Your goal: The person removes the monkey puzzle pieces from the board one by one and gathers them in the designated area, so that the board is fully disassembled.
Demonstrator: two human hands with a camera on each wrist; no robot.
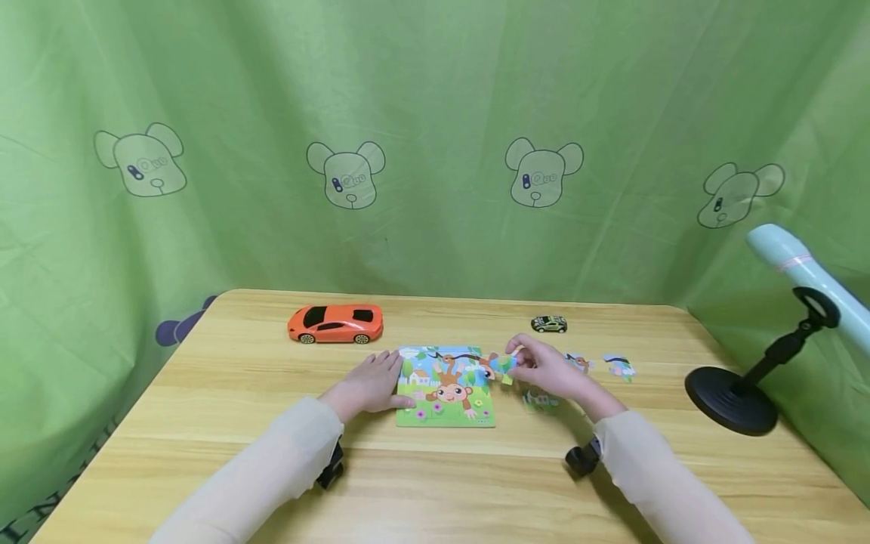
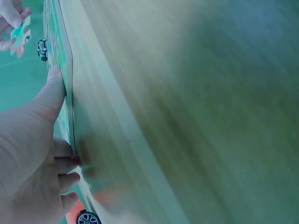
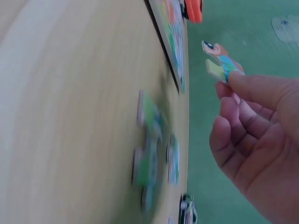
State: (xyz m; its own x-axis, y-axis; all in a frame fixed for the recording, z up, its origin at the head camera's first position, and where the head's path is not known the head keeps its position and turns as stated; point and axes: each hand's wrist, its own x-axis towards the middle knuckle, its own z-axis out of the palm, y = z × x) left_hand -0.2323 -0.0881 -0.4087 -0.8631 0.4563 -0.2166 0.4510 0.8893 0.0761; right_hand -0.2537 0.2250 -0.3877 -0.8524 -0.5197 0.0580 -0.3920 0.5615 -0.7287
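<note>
While I look in through the head view, I see the picture puzzle (image 1: 445,414) lying flat near the middle of the frame, a cartoon monkey on its face. My left hand (image 1: 367,384) sits at its left side, holding nothing: the fingers are extended toward its upper left corner, and the thumb (image 2: 52,91) lies over its edge, as the left wrist view shows me. My right hand (image 1: 544,370), just right of the puzzle, pinches a puzzle piece (image 1: 504,366) between thumb and fingers. From the right wrist view I can tell that this piece is raised off the wooden table (image 1: 435,491); in the head view its left end overlaps the puzzle's right side.

I find more loose pieces right of centre: one (image 1: 540,400) below the right hand, one (image 1: 579,362) partly behind it, and another (image 1: 619,367) further right. The wrist view blurs the nearest of them.

Above the puzzle and to its left I have an orange car (image 1: 336,324); above and to the right, a small dark patterned car (image 1: 548,324). A light blue microphone (image 1: 788,253) leans on a black stand (image 1: 730,402) at the right edge, and a green curtain (image 1: 442,91) fills the upper frame.
</note>
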